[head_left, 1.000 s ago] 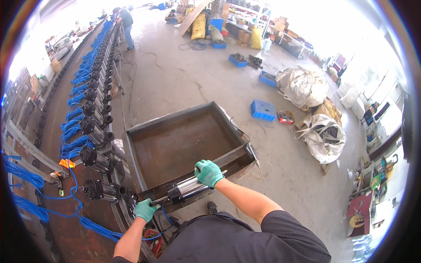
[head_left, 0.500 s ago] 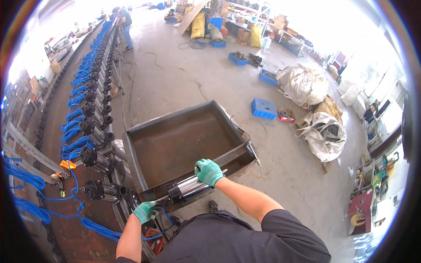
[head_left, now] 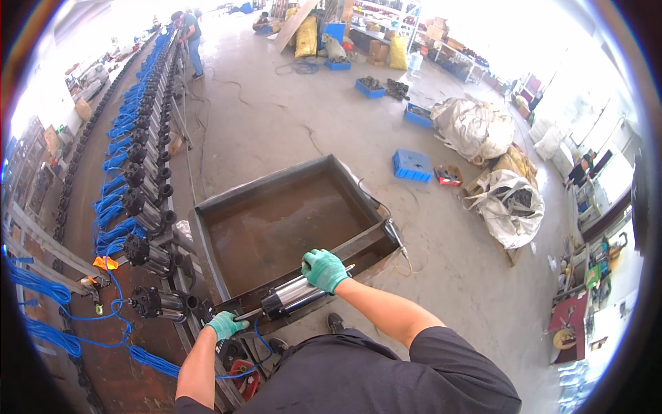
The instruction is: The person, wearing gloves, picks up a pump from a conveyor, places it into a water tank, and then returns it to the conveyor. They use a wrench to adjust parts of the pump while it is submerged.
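Near my body, a silver cylindrical pump motor [head_left: 298, 295] with a black end cap lies along the near edge of a metal tank [head_left: 207, 238]. My right hand [head_left: 324, 270], in a green glove, is closed over the cylinder's right part. At the other end my left hand [head_left: 226, 325], gloved alike, is closed round a slim rod-like metal tool [head_left: 246, 316] that reaches toward the black cap. What kind of tool it is cannot be made out. A blue cable [head_left: 261, 338] hangs by the cap. The tank holds shallow brownish liquid.
On the left runs a long bench with a row of similar pumps [head_left: 157, 303] and coiled blue cables [head_left: 48, 279]. An air gun [head_left: 394, 233] with a hose rests on the tank's right corner. Blue crates [head_left: 412, 167] and white sacks [head_left: 507, 207] stand on the floor.
My left hand has shifted slightly up and left with its fingers turned over the tool. The right hand stays on the pump motor. The whole view has moved a little.
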### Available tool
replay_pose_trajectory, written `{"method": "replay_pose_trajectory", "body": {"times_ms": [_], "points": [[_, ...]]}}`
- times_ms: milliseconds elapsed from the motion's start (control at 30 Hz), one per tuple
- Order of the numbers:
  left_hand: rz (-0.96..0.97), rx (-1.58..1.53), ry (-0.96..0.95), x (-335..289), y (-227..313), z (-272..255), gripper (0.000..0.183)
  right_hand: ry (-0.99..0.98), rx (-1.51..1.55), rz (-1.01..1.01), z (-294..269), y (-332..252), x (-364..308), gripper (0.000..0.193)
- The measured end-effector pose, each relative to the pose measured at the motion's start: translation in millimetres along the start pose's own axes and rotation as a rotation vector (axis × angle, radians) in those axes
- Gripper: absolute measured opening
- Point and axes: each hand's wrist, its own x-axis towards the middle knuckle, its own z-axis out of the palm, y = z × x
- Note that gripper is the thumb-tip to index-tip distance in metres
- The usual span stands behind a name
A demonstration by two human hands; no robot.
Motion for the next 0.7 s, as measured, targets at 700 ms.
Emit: {"method": "replay_pose_trajectory", "body": {"times_ms": [700], "points": [[0.139,-1.098,0.228,4,-11,44,0.011,0.014,0.002,0.018,5,2,1,0.018]]}}
